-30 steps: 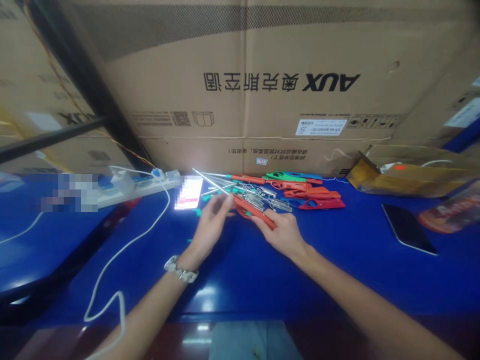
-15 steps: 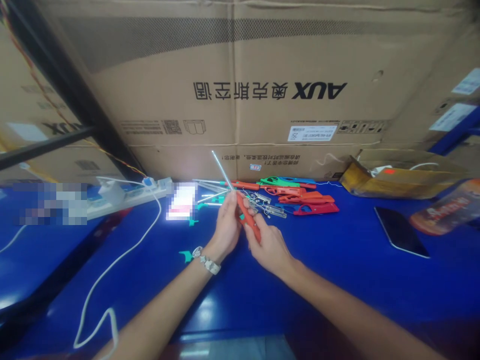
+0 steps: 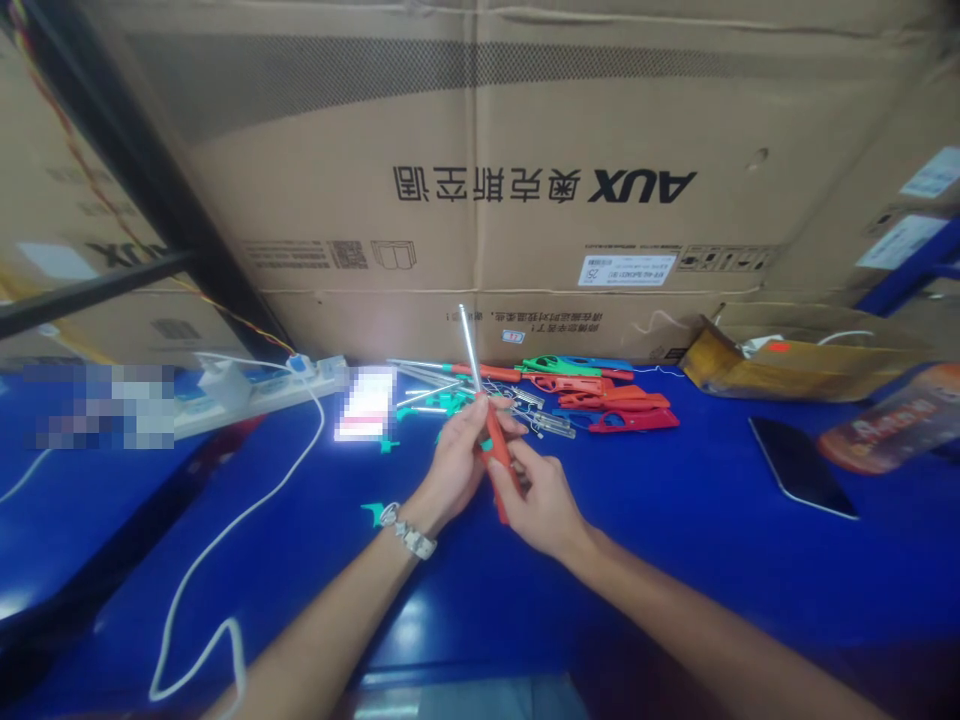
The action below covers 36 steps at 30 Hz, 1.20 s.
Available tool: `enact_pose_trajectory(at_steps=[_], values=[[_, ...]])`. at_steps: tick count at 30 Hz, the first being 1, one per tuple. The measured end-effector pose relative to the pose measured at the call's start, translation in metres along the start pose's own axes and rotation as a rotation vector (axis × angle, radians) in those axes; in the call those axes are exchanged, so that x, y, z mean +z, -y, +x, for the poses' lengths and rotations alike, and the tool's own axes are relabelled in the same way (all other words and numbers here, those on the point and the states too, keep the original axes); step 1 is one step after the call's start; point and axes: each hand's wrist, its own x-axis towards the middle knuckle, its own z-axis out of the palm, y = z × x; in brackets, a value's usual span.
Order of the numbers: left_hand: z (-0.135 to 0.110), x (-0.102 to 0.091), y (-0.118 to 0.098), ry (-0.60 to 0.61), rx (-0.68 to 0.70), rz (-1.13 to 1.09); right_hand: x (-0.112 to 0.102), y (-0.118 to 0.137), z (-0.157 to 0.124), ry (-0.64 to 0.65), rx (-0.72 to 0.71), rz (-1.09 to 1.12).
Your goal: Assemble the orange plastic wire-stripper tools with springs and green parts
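Both of my hands are closed around a red long-nosed lighter (image 3: 496, 432), held above the table with its silver tube pointing up and away. My left hand (image 3: 450, 460) grips it near the base of the tube. Lower down, my right hand (image 3: 551, 505) holds the handle. A small green trigger piece (image 3: 487, 445) shows at the handle's side. Behind my hands lie red handle shells (image 3: 634, 421), a green handle shell (image 3: 541, 366), metal tubes (image 3: 424, 366) and small metal parts with wires (image 3: 553, 424). A loose green trigger (image 3: 373, 514) lies near my left wrist.
A blurred-out bright rectangle (image 3: 366, 405) and a white power strip (image 3: 259, 395) with a cable are on the left. To the right are a phone (image 3: 802, 468), a bottle (image 3: 892, 420) and an open carton (image 3: 697, 355). A large cardboard sheet (image 3: 300, 190) stands behind the blue table (image 3: 675, 540).
The lighter has turned more upright and shifted slightly right and nearer to me. My right hand has moved a little down along its handle. Both hands still hold it.
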Motion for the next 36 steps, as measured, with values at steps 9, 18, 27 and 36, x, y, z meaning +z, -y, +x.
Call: enact_pose_trajectory(at_steps=[9,18,27,36], values=[[0.005,-0.002,0.005,-0.040,0.192,0.136,0.000,-0.006,0.005,0.055,0.003,0.090],[-0.005,-0.014,-0.018,0.130,0.546,1.022,-0.029,0.019,0.043,-0.277,-0.082,0.453],[-0.004,-0.024,-0.021,0.124,0.568,1.408,-0.025,0.010,0.069,-0.048,-0.062,0.584],[-0.008,-0.021,-0.021,0.115,0.502,1.564,-0.020,0.007,0.066,-0.080,0.006,0.749]])
